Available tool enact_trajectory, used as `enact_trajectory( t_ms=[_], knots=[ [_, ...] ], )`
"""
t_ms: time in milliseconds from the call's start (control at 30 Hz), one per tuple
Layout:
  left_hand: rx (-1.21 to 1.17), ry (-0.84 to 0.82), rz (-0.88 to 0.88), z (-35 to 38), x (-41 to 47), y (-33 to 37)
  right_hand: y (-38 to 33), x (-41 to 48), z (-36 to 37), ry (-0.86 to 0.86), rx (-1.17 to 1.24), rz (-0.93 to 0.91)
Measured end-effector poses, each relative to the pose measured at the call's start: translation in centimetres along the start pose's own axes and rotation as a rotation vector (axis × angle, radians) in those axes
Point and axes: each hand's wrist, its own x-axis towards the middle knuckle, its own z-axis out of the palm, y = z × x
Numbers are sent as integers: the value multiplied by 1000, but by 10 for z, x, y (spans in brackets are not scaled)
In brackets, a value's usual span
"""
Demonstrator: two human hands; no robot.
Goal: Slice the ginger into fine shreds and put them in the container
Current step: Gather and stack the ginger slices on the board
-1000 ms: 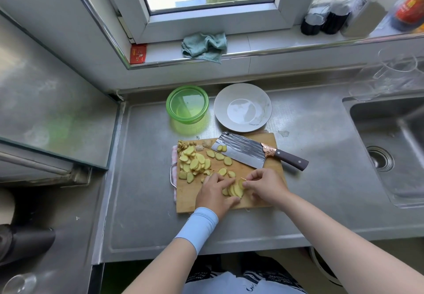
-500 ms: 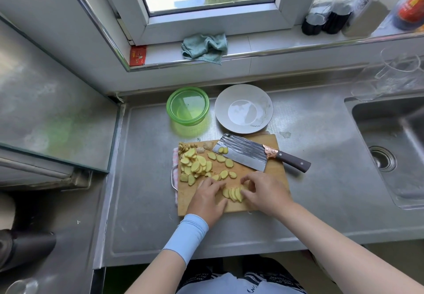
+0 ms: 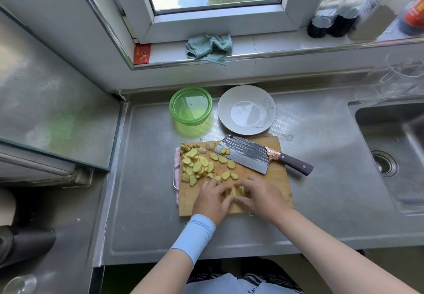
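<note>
Evidently the left grip (image 3: pixel 212 199) and right grip (image 3: pixel 261 198) both close narrowly on a short row of ginger slices (image 3: pixel 236 191), squeezed between their fingertips, probably to overlap them for shredding. The row's long axis runs from one grip to the other. Just beyond the right grip the cleaver (image 3: pixel 247 156) lies flat, unheld. The green container (image 3: pixel 190 105) waits well beyond the left grip on the bench (image 3: pixel 149 201).

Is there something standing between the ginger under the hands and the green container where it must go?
Only low things: between the ginger stack and the green container lies the pile of loose slices on the cutting board. The cleaver lies right of that line. Nothing tall blocks a lifted carry.
</note>
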Motion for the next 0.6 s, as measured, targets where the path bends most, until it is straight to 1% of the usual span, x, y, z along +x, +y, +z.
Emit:
enact_trajectory(
  t_ms=[133,267,467,533,600],
  knots=[
    [22,14,-25,1,0,1,1,-2,-3,-20,59,18],
    [49,4,-8,1,0,3,12,-2,-8,-32,113,103],
    [85,-2,17,2,1,2,9,1,-6,-67,109,66],
    [89,0,46,-1,0,3,9,1,-11,-82,113,91],
    [112,55,108,-5,1,1,6,4,-17,-42,141,97]
  ],
)
